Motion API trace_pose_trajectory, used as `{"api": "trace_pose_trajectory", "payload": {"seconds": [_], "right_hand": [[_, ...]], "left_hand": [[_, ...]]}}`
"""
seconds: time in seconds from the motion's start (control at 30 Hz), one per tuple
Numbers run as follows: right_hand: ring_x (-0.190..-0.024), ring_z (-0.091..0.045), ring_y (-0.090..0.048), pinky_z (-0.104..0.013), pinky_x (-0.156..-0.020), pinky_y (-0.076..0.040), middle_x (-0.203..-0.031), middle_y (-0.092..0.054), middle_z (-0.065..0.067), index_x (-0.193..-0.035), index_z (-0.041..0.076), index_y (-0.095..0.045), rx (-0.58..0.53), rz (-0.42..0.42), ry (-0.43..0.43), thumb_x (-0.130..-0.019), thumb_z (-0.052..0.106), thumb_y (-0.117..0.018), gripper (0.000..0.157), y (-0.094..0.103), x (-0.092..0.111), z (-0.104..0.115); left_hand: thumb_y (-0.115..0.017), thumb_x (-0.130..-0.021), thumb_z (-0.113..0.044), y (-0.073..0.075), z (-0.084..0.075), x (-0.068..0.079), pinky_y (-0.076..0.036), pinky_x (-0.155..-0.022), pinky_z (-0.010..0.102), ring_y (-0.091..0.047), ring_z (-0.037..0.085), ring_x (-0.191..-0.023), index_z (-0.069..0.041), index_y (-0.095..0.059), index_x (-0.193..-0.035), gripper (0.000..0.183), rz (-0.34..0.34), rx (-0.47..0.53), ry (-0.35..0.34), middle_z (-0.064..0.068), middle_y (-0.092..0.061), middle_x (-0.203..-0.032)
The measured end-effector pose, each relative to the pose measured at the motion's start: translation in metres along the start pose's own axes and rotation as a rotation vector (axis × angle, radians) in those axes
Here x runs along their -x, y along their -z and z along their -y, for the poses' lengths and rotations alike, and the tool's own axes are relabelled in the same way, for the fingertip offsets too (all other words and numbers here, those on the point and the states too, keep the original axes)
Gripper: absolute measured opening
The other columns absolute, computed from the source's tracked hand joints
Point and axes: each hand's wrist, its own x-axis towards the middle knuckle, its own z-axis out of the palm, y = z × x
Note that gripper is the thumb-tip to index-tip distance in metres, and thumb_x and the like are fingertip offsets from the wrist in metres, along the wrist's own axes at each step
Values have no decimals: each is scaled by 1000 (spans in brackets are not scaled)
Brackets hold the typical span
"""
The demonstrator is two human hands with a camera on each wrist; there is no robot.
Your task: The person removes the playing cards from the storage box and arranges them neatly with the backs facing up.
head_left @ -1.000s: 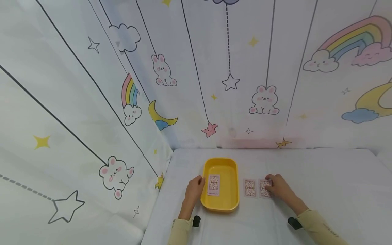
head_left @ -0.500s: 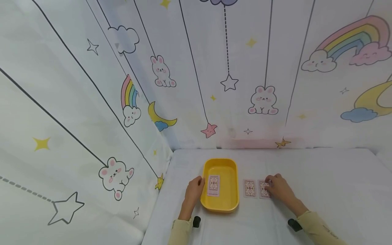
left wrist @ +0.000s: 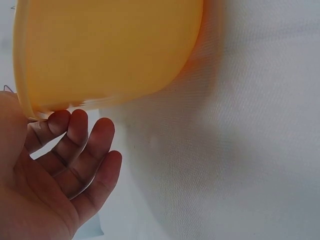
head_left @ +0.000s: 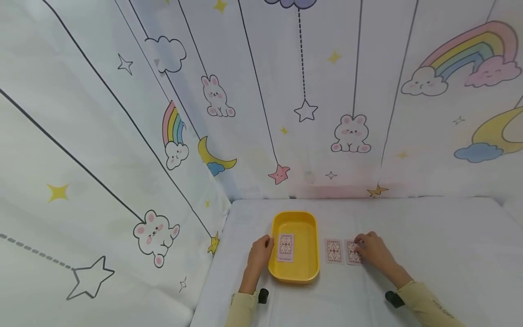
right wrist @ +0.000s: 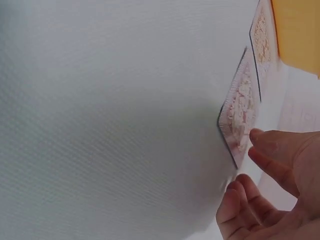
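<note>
A yellow tray point(head_left: 304, 272) sits on the white table, with one patterned card point(head_left: 285, 247) face down inside it. My left hand point(head_left: 263, 247) rests against the tray's left rim, and its relaxed fingers point(left wrist: 75, 127) touch the rim's underside. Two more face-down cards lie right of the tray: a left card point(head_left: 333, 250) and a right card point(head_left: 350, 253). My right hand point(head_left: 361, 247) lies over the right card. In the right wrist view a fingertip point(right wrist: 260, 137) touches that card's point(right wrist: 241, 107) near edge, which looks slightly raised, while the thumb point(right wrist: 235, 197) stays just apart.
The table is covered in white cloth point(head_left: 429, 236). Printed fabric walls point(head_left: 306, 113) with rabbits, stars and rainbows close off the back and left sides. Both arms wear pale yellow sleeves point(head_left: 425, 304).
</note>
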Motion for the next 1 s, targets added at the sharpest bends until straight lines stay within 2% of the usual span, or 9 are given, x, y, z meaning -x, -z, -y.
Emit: {"api": "trace_pose_trajectory", "payload": {"seconds": [0.17, 0.37, 0.53, 0.73, 1.0], "right_hand": [[-79, -26, -54, -45, -69, -45, -95, -56, -20, -101, 2, -61, -38, -41, 17, -81, 13, -67, 24, 4, -4, 4], [-95, -34, -56, -50, -81, -46, -108, -56, -22, -113, 0, -56, -54, -4, 8, -83, 23, -67, 40, 12, -18, 27], [-106, -38, -51, -53, -89, -42, -116, -53, -23, -117, 0, -55, -40, 37, 6, -83, 31, -66, 47, 12, -35, 59], [-116, -40, -44, -54, -95, -37, -125, -49, -23, -118, 0, -55, -91, 72, 41, -82, 30, -67, 49, 5, -56, 105], [-116, -32, -46, -47, -98, -39, -127, -48, -18, -124, 3, -53, -92, 193, 86, -83, 35, -66, 54, -17, -84, 169]], "left_hand": [[-47, -95, -37, 0, 1, 0, -35, -47, 24, -44, 11, -55, -18, -51, -78, 26, -1, -1, -2, -2, -45, -64], [-46, -95, -37, 0, 1, -1, -35, -47, 25, -44, 11, -56, -17, -51, -79, 26, 0, -2, -1, -2, -46, -65], [-46, -95, -38, -1, 3, -2, -36, -48, 24, -45, 11, -56, -18, -51, -79, 26, 11, 9, 12, -2, -47, -65], [-45, -95, -39, -1, 6, -3, -36, -48, 24, -45, 11, -57, -18, -51, -79, 27, 16, 21, 0, -2, -47, -66], [-45, -95, -39, 0, 4, -3, -35, -48, 25, -44, 12, -56, -18, -49, -77, 28, 13, 17, 13, -2, -45, -64]]}}
